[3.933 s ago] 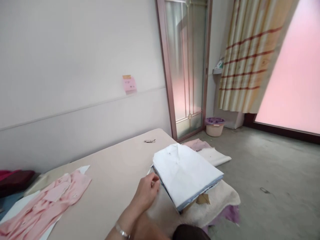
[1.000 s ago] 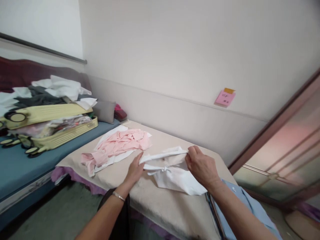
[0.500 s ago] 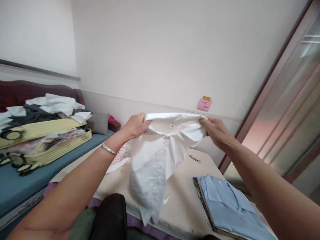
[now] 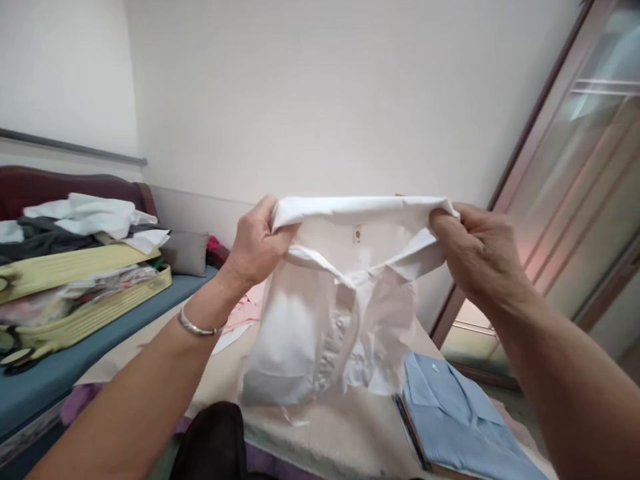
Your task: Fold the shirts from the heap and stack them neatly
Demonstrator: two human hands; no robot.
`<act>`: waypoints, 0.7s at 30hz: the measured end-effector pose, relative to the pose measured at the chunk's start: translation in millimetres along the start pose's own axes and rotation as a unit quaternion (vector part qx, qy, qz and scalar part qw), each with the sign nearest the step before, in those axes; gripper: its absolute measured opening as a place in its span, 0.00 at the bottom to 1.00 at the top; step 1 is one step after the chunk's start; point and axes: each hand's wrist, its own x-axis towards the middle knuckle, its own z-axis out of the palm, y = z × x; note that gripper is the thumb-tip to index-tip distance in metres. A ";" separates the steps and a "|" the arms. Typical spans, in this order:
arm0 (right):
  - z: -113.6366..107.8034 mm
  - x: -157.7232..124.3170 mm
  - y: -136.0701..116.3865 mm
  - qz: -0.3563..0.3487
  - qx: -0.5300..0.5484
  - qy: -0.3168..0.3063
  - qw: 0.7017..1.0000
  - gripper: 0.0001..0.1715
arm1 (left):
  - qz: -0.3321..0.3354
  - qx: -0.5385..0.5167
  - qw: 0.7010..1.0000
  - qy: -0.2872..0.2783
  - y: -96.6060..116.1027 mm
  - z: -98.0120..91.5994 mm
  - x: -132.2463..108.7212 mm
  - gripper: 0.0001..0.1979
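A white shirt [image 4: 295, 313] hangs spread in the air over the bed-like padded surface, its collar stretched level between my two hands. My left hand [image 4: 263, 243] is closed on the left end of the collar, thumb toward me. At the collar's right end, my right hand [image 4: 475, 247] grips the cloth with its fingers folded over. Inside the neck a small label shows, and the buttoned front and hem hang down, blurred by motion. To the lower right of the shirt lies a folded light blue shirt [image 4: 450, 407] on top of a flat stack.
A pink garment [image 4: 245, 310] lies behind the shirt on the beige surface [image 4: 350, 440]. On the left, a yellow suitcase [image 4: 85, 307], partly open and stuffed, sits on a blue mattress [image 4: 190, 287] with white and dark clothes [image 4: 90, 217] on it. Sliding glass doors [image 4: 565, 220] stand at right.
Both hands have risen and moved apart, pulling the collar wider. The white shirt's body has swung out and spread, and its inside label now shows. The view has shifted slightly.
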 end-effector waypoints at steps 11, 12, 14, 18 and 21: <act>76.4 -91.0 31.9 0.048 -0.042 -0.306 0.950 0.12 | -0.324 -0.220 0.895 -0.213 -101.7 105.8 -100.2 0.08; 77.1 -96.1 42.9 0.060 -0.048 -0.306 0.949 0.12 | -0.314 -0.183 0.921 -0.140 -121.0 107.5 -86.5 0.08; 77.6 -107.4 66.0 0.086 -0.052 -0.341 0.935 0.13 | -0.296 -0.161 0.940 -0.060 -151.5 105.9 -43.3 0.10; 77.7 -144.2 108.4 0.124 -0.038 -0.419 0.898 0.14 | -0.222 -0.156 0.962 0.041 -179.1 83.6 59.1 0.16; 78.4 -182.2 134.8 0.168 -0.033 -0.440 0.882 0.18 | -0.057 -0.132 0.986 0.086 -192.2 46.4 93.4 0.16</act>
